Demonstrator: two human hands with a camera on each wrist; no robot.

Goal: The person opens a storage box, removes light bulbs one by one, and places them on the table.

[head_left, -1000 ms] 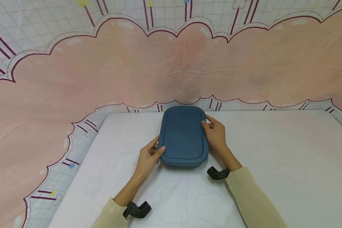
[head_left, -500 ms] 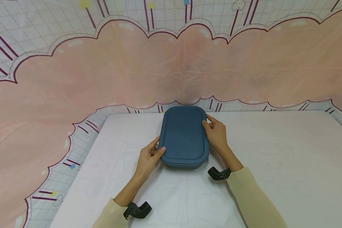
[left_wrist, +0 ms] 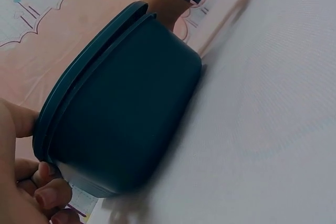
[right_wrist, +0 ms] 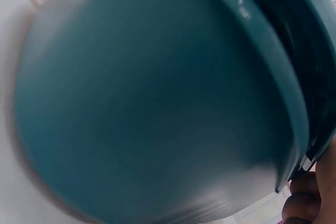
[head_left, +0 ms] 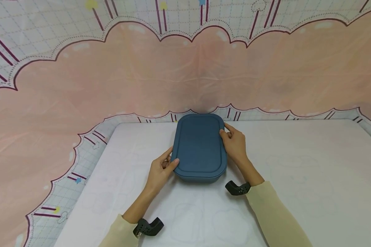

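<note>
A dark blue rectangular lunch box (left_wrist: 121, 103) stands on the white table (head_left: 296, 171), covered by a matching lid (head_left: 200, 144). At its near left edge my left hand (head_left: 159, 173) grips the rim, thumb on the lid and fingers curled below. Higher up on the right side, my right hand (head_left: 236, 144) pinches the lid's edge between thumb and fingers. In the right wrist view a dark gap separates the lid (right_wrist: 315, 40) from the box rim. A narrower gap shows at the far end in the left wrist view. The inside of the box is hidden.
A pink and white patterned cloth (head_left: 188, 75) hangs behind the table and runs down its left side. Each wrist wears a black camera mount (head_left: 238, 188). The box sits close to the table's back edge.
The lid's far edge has risen very slightly in the head view. Both hands keep their hold in nearly the same places.
</note>
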